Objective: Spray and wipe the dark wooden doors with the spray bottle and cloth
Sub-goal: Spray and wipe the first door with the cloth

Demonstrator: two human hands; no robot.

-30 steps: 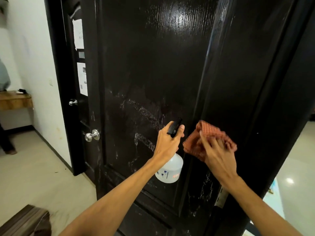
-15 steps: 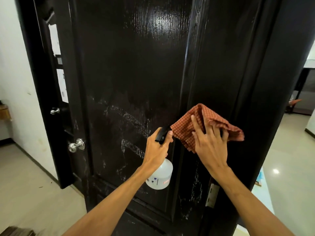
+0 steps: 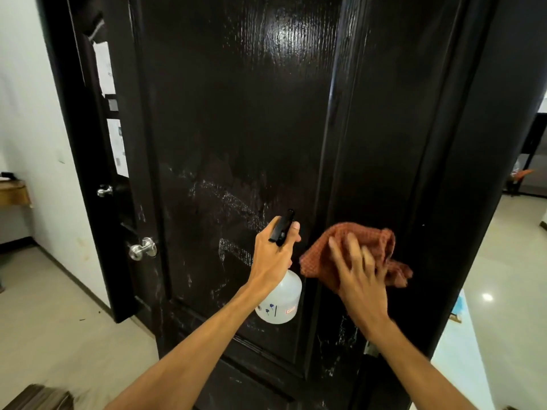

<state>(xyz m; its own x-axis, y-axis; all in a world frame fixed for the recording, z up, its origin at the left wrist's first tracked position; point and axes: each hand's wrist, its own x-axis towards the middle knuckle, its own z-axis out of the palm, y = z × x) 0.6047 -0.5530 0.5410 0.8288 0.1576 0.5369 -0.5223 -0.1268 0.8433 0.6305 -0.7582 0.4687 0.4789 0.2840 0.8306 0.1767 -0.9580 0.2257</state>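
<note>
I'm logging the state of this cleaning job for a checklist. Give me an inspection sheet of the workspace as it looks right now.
Surface: dark door, glossy up top, with whitish streaks across the middle panel and low by the right stile.
Job's things: spray bottle, clear with a black trigger, held up at the door; orange checked cloth pressed on the right stile.
Clutter: nothing seen on the door; papers stuck on the second door behind.
Grips: left hand closed around the bottle neck; right hand spread flat on the cloth, blurred.
Cables: nothing seen.
Surroundings: two silver knobs, pale tiled floor, white wall, wooden shelf at left.
</note>
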